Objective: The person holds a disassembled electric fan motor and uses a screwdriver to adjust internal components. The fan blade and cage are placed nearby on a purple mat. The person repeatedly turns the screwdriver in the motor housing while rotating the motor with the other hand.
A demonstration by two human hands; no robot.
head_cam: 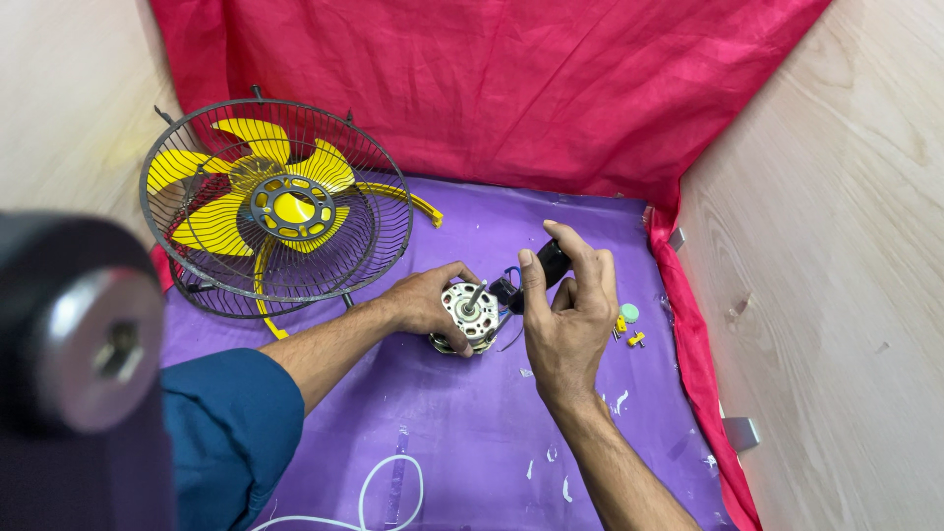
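Two bare hands work over a small bare electric fan motor with a steel shaft and copper windings (pixel 469 317), which I take as my landmark; it sits on the purple sheet (pixel 462 433) covering the work surface. Nearest the camera, below the motor, a white cord (pixel 379 492) loops across the sheet, and a blurred black-and-silver object (pixel 84 364) fills the lower left. My right hand (pixel 568 320), just right of the motor, is curled shut around a black tool handle (pixel 553 264); I cannot tell what tip it carries. My left hand (pixel 425 303) cups the motor's left side, fingers partly closed on its casing. I judge the motor dense and heavy for its size, rigid, its thin wires the fragile part; the metal casing looks the safe place to grip, not the shaft or the leads. Right of the motor lie small yellow plastic pieces and a pale green cap (pixel 629 313). Beyond the motor, to its upper left, a dark wire fan guard holding yellow blades (pixel 278 206) leans against the red cloth backdrop (pixel 511 88).
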